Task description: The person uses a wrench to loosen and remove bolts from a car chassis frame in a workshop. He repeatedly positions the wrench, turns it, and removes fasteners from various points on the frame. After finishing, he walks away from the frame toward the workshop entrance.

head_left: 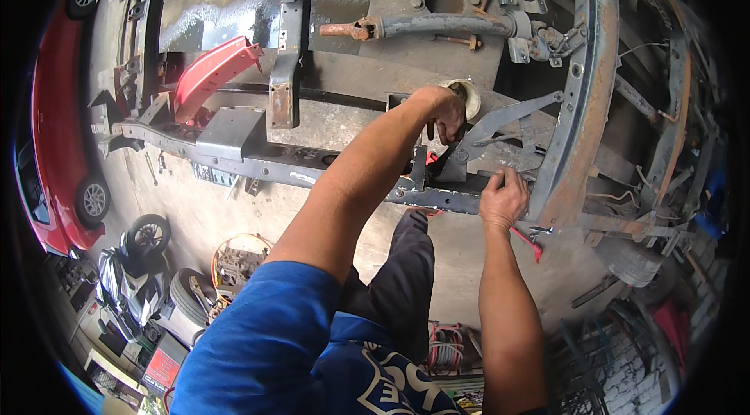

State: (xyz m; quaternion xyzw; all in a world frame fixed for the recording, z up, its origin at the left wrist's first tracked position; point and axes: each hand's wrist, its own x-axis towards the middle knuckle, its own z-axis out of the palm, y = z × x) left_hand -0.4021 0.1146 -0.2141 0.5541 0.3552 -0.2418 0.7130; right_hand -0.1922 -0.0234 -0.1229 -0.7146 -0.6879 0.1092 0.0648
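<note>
A long dark steel frame rail (301,173) crosses in front of me. My left arm reaches over it, and my left hand (447,116) is beyond the rail with its fingers bent downward. Whatever the fingers hold, if anything, is hidden. Just past that hand stands a round cream-coloured tub (472,98), partly covered by it. A grey steel bracket arm (508,114) runs from beside the hand toward the cross rail (582,102). Against the near rail, my right hand (504,198) rests with its fingers curled over the edge. Close by, a red-handled tool (530,247) sticks out below the rail.
A rusty-ended drive shaft (445,25) lies beyond the rail on a flat plate (398,67). Red curved brackets (211,79) stand at the left. A red car (58,134), a motorcycle (133,274) and a loose tyre (191,298) are farther left. Coiled hoses (447,348) lie below.
</note>
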